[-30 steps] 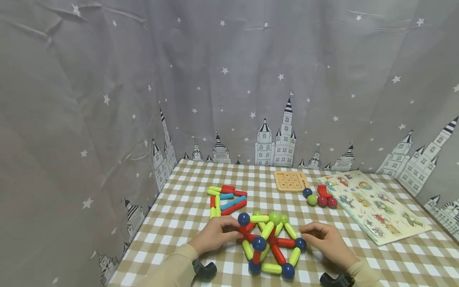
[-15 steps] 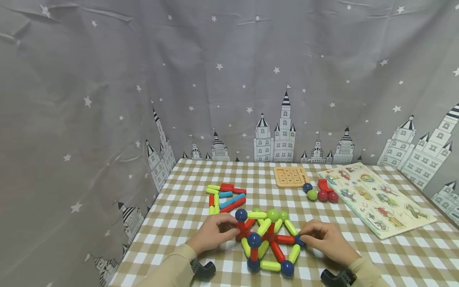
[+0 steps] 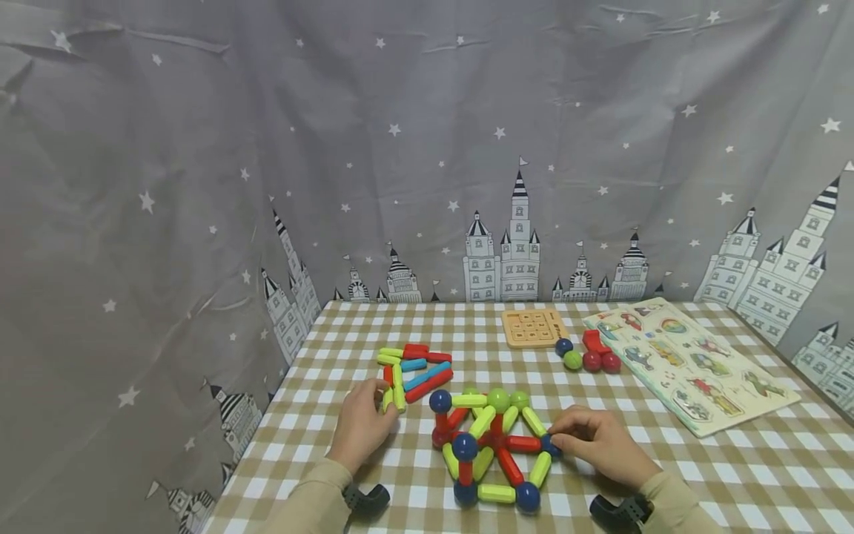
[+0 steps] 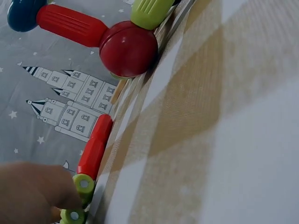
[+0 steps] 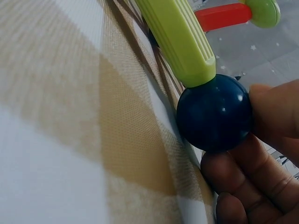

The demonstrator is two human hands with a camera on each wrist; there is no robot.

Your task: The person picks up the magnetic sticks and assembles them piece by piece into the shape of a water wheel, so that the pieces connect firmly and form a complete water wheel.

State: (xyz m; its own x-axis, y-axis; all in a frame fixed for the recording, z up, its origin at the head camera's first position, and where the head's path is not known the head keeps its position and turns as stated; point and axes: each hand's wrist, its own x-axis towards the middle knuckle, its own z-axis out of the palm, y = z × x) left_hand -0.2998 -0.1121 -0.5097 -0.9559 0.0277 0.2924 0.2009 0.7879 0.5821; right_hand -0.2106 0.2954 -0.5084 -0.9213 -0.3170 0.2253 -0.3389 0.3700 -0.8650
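In the head view my left hand (image 3: 363,423) is at the near end of some loose magnetic rods, its thumb and index finger apart beside two yellow-green rods (image 3: 399,399). The left wrist view shows a finger overlapping the round ends of those yellow-green rods (image 4: 84,184). My right hand (image 3: 603,443) pinches a dark blue ball (image 5: 215,114) between thumb and fingers. That ball is a right-hand corner of a built frame of red rods (image 3: 523,444), yellow-green rods (image 3: 497,493) and balls. Two blue balls (image 3: 465,447) top upright red rods on its left side.
Loose red and blue rods (image 3: 427,377) lie behind the left hand. Farther back are a wooden number puzzle (image 3: 534,328), several loose balls (image 3: 572,360) and a red curved piece (image 3: 594,342). A picture board (image 3: 694,363) covers the right side of the checked tablecloth (image 3: 320,356).
My left hand has left the frame's left side and moved left and back to the loose rods. The right hand, first beside the blue ball, has come to pinch it.
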